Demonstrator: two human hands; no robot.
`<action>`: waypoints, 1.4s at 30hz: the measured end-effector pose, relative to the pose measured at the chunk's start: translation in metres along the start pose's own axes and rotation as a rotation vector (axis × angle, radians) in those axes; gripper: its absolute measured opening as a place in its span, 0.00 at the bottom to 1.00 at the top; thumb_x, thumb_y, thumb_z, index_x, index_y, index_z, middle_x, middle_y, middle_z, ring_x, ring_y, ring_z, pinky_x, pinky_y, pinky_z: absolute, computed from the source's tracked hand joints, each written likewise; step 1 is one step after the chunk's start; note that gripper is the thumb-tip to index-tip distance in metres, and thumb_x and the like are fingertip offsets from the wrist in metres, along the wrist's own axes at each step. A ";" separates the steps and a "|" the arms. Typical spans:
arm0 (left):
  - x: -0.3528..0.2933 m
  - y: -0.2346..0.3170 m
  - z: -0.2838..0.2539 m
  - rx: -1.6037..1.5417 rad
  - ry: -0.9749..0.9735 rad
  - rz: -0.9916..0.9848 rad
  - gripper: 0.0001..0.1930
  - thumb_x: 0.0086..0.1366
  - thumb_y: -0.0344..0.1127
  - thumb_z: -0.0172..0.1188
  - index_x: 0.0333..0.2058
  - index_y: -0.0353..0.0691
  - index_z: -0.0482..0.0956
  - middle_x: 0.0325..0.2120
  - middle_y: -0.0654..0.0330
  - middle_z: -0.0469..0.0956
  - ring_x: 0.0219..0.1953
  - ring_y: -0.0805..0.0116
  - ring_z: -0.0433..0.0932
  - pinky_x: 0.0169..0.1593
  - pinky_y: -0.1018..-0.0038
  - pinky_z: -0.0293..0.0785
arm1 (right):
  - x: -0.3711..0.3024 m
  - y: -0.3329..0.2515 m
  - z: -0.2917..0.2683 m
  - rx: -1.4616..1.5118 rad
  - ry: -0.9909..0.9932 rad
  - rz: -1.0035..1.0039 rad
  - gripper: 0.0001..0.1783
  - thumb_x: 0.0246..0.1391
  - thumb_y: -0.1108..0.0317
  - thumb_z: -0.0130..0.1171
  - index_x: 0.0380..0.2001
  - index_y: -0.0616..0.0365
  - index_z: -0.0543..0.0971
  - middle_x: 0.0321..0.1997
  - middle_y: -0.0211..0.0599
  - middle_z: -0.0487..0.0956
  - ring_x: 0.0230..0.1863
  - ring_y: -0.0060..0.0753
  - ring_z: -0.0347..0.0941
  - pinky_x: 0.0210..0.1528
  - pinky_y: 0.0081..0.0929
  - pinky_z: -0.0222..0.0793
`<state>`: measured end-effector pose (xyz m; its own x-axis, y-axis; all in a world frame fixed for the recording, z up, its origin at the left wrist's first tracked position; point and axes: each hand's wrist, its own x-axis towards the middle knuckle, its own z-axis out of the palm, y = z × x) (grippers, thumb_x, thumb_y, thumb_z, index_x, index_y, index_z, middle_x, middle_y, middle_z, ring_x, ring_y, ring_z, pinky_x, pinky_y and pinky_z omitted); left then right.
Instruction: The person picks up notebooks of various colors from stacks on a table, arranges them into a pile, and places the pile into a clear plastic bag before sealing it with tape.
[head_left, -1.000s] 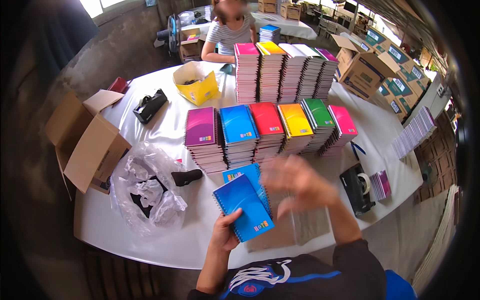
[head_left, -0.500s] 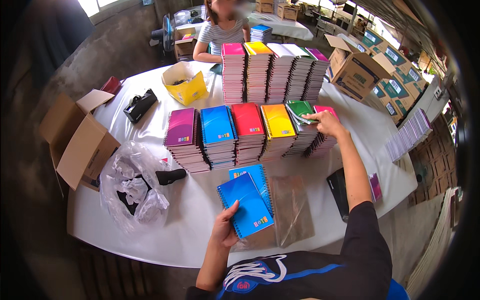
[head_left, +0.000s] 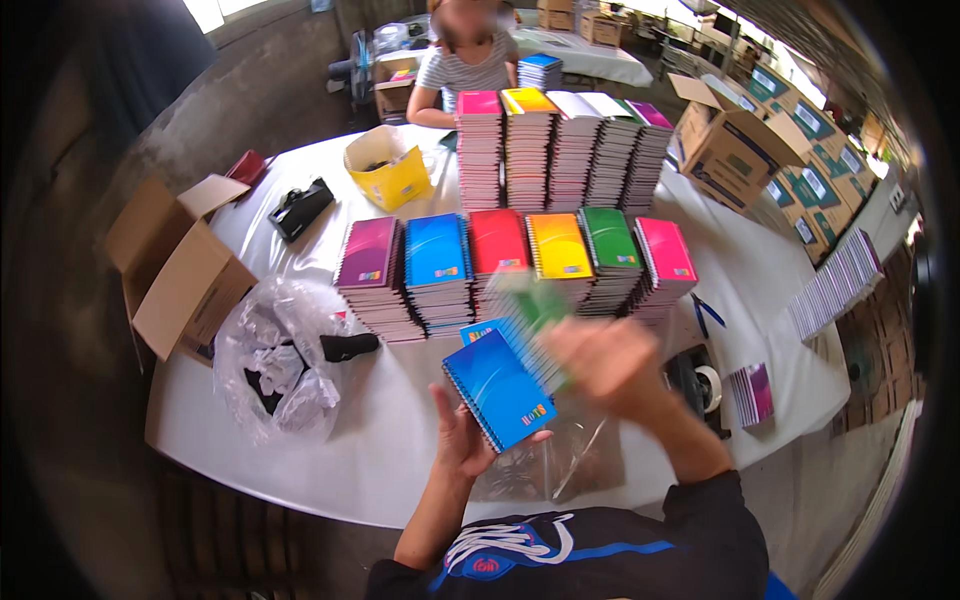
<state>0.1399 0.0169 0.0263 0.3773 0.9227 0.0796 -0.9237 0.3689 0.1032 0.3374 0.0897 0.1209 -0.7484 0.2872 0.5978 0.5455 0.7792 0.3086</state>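
A spiral-bound blue notebook (head_left: 500, 385) rests across my left hand (head_left: 460, 440), its thumb lifted clear of the cover and fingers underneath. Behind it shows the corner of a second blue notebook (head_left: 478, 331); whether that one is also held is hidden. My right hand (head_left: 612, 365), smeared by motion, grips a green notebook (head_left: 535, 310) just above the blue ones. In front stands a row of notebook stacks: purple (head_left: 366, 255), blue (head_left: 437, 250), red (head_left: 498, 240), yellow (head_left: 560, 247), green (head_left: 610, 240) and pink (head_left: 667, 252). A clear plastic sleeve (head_left: 580, 465) lies below my hands.
Taller notebook stacks (head_left: 528, 150) rise behind. Leftward are a plastic bag (head_left: 275, 370), an open carton (head_left: 190, 290), a tape dispenser (head_left: 300, 208) and a yellow container (head_left: 388, 175). Pliers (head_left: 708, 315), a tape roll (head_left: 709, 388) and purple notebooks (head_left: 752, 393) lie right. A person (head_left: 462, 70) sits opposite.
My right hand has lifted a green notebook off the green stack and brought it down and left beside the blue notebooks. My left thumb has come off the blue cover.
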 end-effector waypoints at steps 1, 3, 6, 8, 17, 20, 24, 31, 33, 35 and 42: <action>0.001 0.000 -0.005 0.113 0.107 -0.003 0.33 0.62 0.50 0.51 0.59 0.37 0.56 0.54 0.46 0.66 0.54 0.45 0.68 0.51 0.34 0.64 | 0.000 -0.032 -0.003 0.162 -0.208 0.002 0.29 0.41 0.54 0.62 0.48 0.55 0.75 0.43 0.38 0.77 0.39 0.31 0.74 0.35 0.32 0.68; -0.001 -0.001 -0.027 0.345 0.319 -0.007 0.28 0.59 0.37 0.52 0.57 0.33 0.60 0.52 0.46 0.68 0.53 0.45 0.70 0.52 0.34 0.63 | -0.010 -0.043 -0.005 0.447 -0.424 -0.022 0.33 0.38 0.47 0.65 0.48 0.52 0.75 0.48 0.38 0.76 0.46 0.32 0.73 0.41 0.37 0.68; -0.008 -0.003 -0.044 0.018 0.245 -0.112 0.29 0.48 0.25 0.48 0.53 0.29 0.64 0.48 0.45 0.71 0.50 0.46 0.72 0.53 0.36 0.64 | -0.020 0.032 0.005 0.750 -0.429 -0.057 0.39 0.32 0.47 0.69 0.52 0.44 0.73 0.54 0.36 0.73 0.54 0.40 0.69 0.52 0.42 0.63; -0.011 -0.007 -0.039 0.010 0.252 -0.101 0.30 0.45 0.24 0.49 0.52 0.28 0.64 0.47 0.45 0.71 0.48 0.45 0.73 0.52 0.35 0.64 | -0.033 0.092 0.011 0.386 -0.400 0.391 0.48 0.23 0.55 0.74 0.56 0.44 0.69 0.60 0.40 0.65 0.63 0.42 0.59 0.60 0.47 0.56; -0.005 -0.009 -0.037 0.131 0.307 -0.105 0.31 0.45 0.25 0.49 0.54 0.28 0.62 0.48 0.43 0.70 0.49 0.43 0.72 0.51 0.34 0.65 | -0.152 0.204 0.057 0.725 -0.278 0.935 0.37 0.32 0.85 0.64 0.52 0.48 0.75 0.60 0.42 0.69 0.64 0.34 0.60 0.66 0.23 0.52; -0.002 -0.010 -0.026 0.106 0.287 -0.132 0.31 0.46 0.25 0.50 0.54 0.29 0.62 0.48 0.44 0.70 0.49 0.44 0.72 0.51 0.35 0.65 | -0.147 0.219 0.046 0.849 -0.391 0.962 0.38 0.32 0.90 0.58 0.52 0.50 0.75 0.61 0.40 0.68 0.65 0.31 0.58 0.66 0.23 0.52; -0.001 -0.012 -0.025 0.098 0.261 -0.146 0.30 0.48 0.24 0.50 0.54 0.29 0.62 0.48 0.45 0.70 0.50 0.46 0.72 0.53 0.37 0.65 | -0.153 0.230 0.044 0.952 -0.425 0.967 0.36 0.35 0.89 0.59 0.53 0.55 0.73 0.62 0.41 0.67 0.65 0.28 0.57 0.65 0.24 0.54; -0.004 -0.010 -0.021 0.088 0.237 -0.144 0.29 0.49 0.25 0.50 0.54 0.29 0.62 0.48 0.46 0.70 0.49 0.46 0.72 0.53 0.38 0.66 | -0.163 0.232 0.044 0.866 -0.365 0.916 0.34 0.35 0.87 0.62 0.51 0.55 0.75 0.59 0.37 0.70 0.63 0.29 0.62 0.61 0.26 0.62; -0.007 -0.009 -0.021 0.099 0.249 -0.133 0.29 0.49 0.25 0.50 0.53 0.29 0.62 0.47 0.46 0.71 0.49 0.46 0.72 0.53 0.39 0.66 | -0.149 0.216 0.049 0.669 -0.349 0.890 0.33 0.36 0.86 0.63 0.51 0.54 0.75 0.57 0.38 0.71 0.61 0.31 0.64 0.60 0.27 0.64; -0.008 -0.009 -0.019 0.109 0.259 -0.126 0.28 0.49 0.25 0.51 0.53 0.29 0.62 0.47 0.46 0.71 0.49 0.46 0.72 0.53 0.40 0.66 | -0.147 0.206 0.051 0.514 -0.314 0.841 0.32 0.37 0.83 0.63 0.51 0.52 0.76 0.55 0.40 0.72 0.59 0.34 0.66 0.59 0.27 0.65; -0.013 -0.014 -0.028 0.115 0.269 -0.124 0.28 0.51 0.25 0.51 0.54 0.30 0.62 0.48 0.47 0.70 0.50 0.48 0.72 0.53 0.40 0.66 | -0.163 0.207 0.033 0.521 -0.135 0.842 0.21 0.46 0.76 0.62 0.48 0.57 0.77 0.46 0.48 0.78 0.49 0.30 0.75 0.51 0.24 0.69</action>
<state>0.1463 0.0025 -0.0035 0.4412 0.8738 -0.2044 -0.8527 0.4792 0.2079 0.5595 0.2225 0.0629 -0.2481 0.8939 0.3734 0.7088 0.4302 -0.5590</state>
